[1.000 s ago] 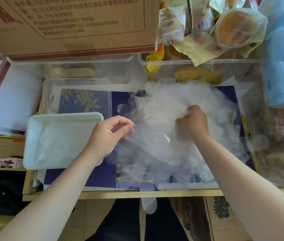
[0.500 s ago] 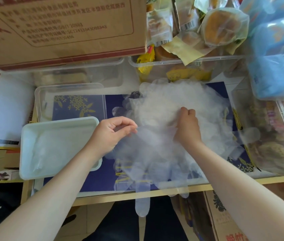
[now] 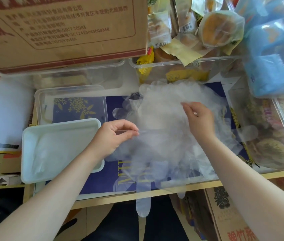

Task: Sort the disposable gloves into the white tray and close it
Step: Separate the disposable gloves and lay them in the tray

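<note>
On the blue mat (image 3: pixel 103 180) at the middle of the table, a loose heap of clear disposable gloves (image 3: pixel 165 136) is spread, with one glove finger hanging over the front edge. The edge of a glove is pinched between thumb and forefinger of the left hand (image 3: pixel 113 136). The right hand (image 3: pixel 198 119) is held over the heap, its fingers curled on a thin film. The white tray (image 3: pixel 28 174) is set just left of the heap, open, with some gloves seen inside it.
</note>
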